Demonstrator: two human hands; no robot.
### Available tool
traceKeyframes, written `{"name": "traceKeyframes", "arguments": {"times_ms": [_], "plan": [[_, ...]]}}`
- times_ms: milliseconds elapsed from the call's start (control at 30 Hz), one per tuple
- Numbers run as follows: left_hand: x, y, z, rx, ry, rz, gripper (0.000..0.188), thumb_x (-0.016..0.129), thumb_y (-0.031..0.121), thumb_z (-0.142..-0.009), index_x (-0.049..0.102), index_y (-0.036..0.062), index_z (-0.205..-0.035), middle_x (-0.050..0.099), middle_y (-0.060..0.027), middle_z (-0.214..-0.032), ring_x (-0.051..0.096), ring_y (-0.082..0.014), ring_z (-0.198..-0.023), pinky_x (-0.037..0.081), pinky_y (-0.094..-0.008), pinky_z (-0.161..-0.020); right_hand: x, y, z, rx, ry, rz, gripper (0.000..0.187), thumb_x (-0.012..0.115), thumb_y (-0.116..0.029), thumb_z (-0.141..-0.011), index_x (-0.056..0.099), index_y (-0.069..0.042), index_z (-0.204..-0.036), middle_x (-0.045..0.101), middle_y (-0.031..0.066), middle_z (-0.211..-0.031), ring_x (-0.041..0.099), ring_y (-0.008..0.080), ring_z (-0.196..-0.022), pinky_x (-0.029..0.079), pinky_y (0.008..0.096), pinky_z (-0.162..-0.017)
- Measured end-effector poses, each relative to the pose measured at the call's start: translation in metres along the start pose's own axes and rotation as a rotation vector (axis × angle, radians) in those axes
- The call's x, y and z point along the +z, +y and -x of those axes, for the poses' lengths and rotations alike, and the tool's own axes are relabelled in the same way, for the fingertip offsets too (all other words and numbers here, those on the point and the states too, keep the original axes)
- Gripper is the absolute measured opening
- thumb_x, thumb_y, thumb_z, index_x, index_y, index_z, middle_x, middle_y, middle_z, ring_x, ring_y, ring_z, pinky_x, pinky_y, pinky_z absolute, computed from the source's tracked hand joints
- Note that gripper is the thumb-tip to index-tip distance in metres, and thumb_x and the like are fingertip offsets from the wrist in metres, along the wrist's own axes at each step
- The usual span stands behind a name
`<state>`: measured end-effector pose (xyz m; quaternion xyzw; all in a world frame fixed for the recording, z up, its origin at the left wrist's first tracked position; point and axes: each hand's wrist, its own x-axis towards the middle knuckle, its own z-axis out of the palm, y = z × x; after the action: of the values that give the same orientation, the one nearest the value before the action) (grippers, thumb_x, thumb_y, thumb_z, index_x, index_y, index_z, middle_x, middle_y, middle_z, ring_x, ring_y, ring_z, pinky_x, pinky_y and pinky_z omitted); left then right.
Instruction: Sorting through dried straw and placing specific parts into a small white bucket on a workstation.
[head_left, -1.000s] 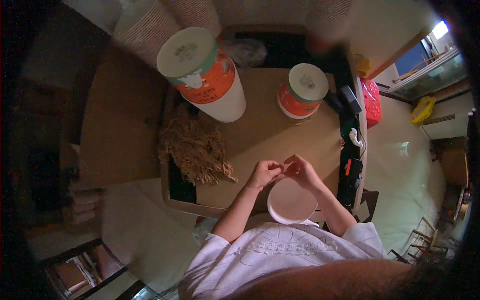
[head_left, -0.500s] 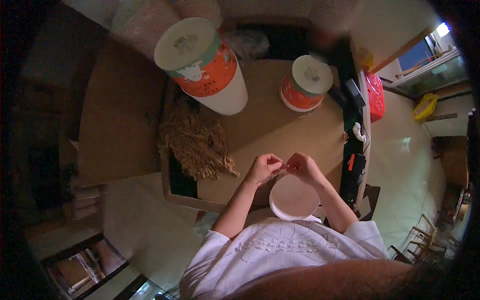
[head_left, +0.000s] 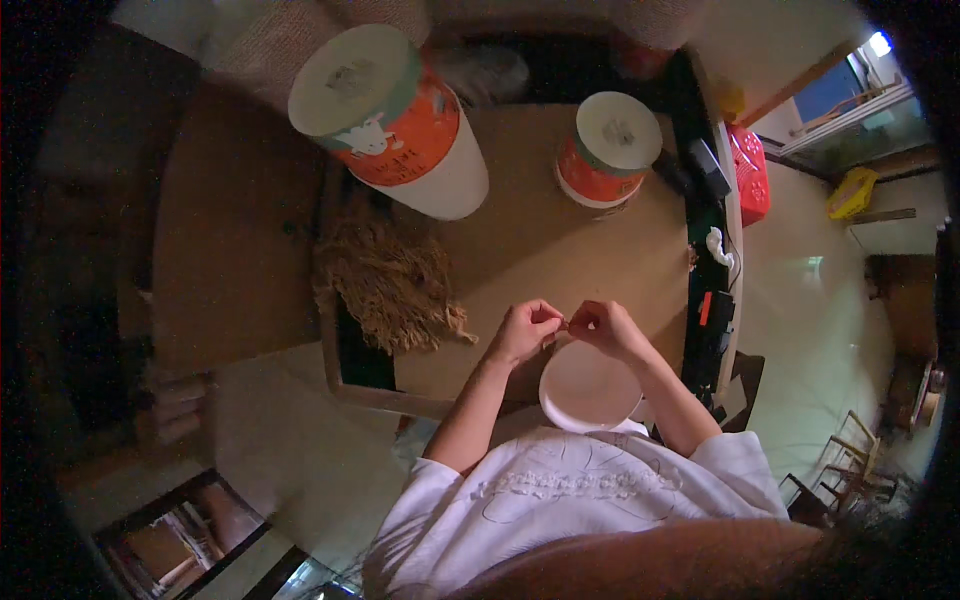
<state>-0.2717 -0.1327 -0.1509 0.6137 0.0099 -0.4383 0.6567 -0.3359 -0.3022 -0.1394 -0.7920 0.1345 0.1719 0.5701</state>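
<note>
My left hand (head_left: 530, 330) and my right hand (head_left: 605, 328) meet at their fingertips, both closed in a pinch. Between them is something tiny and dark, too small to make out. Just below the fingers, close against my shirt, a white paper bucket (head_left: 590, 385) shows its pale round face; my right forearm passes along its right side. Left of my hands lies a tangled pile of brown twine strands (head_left: 390, 285) on the cardboard-covered table (head_left: 540, 255).
A tall stack of orange, green and white paper buckets (head_left: 400, 130) stands at the far left. A shorter stack (head_left: 608, 150) is at the far right. Along the right edge lie a black device with an orange part (head_left: 712, 310), crumpled white tissue (head_left: 718, 246) and a grey box (head_left: 708, 168). Beyond hangs a red basket (head_left: 750, 175).
The view has shifted a little, so the table things sit slightly higher. My hands stay pinched together above the bucket, with only a small shift of the fingers.
</note>
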Motion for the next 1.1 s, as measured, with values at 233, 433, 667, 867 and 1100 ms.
{"name": "traceKeyframes", "arguments": {"times_ms": [233,433,667,867,1100], "plan": [[-0.008,-0.005,0.0,0.0,-0.04,-0.102,0.002,0.058,0.004,-0.079,0.058,0.0036,-0.081,0.06,-0.0015,-0.072,0.056,-0.0087,-0.066,0.046,-0.0231,-0.06,0.002,0.012,-0.006,0.047,-0.015,-0.049,0.018,0.065,-0.016,-0.075,0.058,0.001,-0.073,0.055,0.0082,-0.059,0.046,0.0097,-0.057,0.042,0.0301,-0.052],[-0.006,-0.008,0.0,0.024,-0.009,-0.045,0.003,0.056,-0.001,-0.079,0.057,0.0015,-0.077,0.06,-0.0023,-0.071,0.055,-0.0074,-0.061,0.045,-0.0211,-0.054,0.002,0.007,-0.006,0.036,-0.009,-0.088,0.008,0.061,-0.007,-0.071,0.058,0.0,-0.07,0.055,0.0082,-0.057,0.046,0.0098,-0.056,0.042,0.0295,-0.052],[-0.004,-0.006,0.0,0.056,-0.003,-0.125,0.003,0.057,-0.001,-0.078,0.058,0.0014,-0.079,0.061,-0.0023,-0.073,0.057,-0.0074,-0.066,0.046,-0.0209,-0.056,0.001,0.015,-0.009,0.023,-0.039,0.061,0.006,0.059,-0.007,-0.07,0.061,-0.004,-0.075,0.059,0.0089,-0.063,0.051,0.0153,-0.055,0.043,0.0313,-0.052],[-0.007,-0.011,-0.002,0.036,-0.002,-0.171,0.002,0.057,0.0,-0.077,0.058,0.0006,-0.08,0.062,-0.0026,-0.072,0.058,-0.0078,-0.069,0.047,-0.021,-0.061,-0.004,-0.006,-0.004,0.044,-0.049,0.018,0.006,0.06,-0.009,-0.071,0.061,-0.005,-0.074,0.059,0.0091,-0.062,0.054,0.0174,-0.055,0.044,0.032,-0.053],[0.004,-0.008,-0.001,0.194,0.008,-0.148,0.012,0.059,0.0,-0.076,0.059,0.0007,-0.088,0.063,-0.0028,-0.075,0.059,-0.0089,-0.071,0.048,-0.0223,-0.065,-0.004,0.005,-0.005,0.04,-0.029,0.052,0.009,0.059,-0.013,-0.075,0.062,-0.004,-0.074,0.061,0.0094,-0.064,0.056,0.0166,-0.057,0.045,0.0309,-0.054]]}}
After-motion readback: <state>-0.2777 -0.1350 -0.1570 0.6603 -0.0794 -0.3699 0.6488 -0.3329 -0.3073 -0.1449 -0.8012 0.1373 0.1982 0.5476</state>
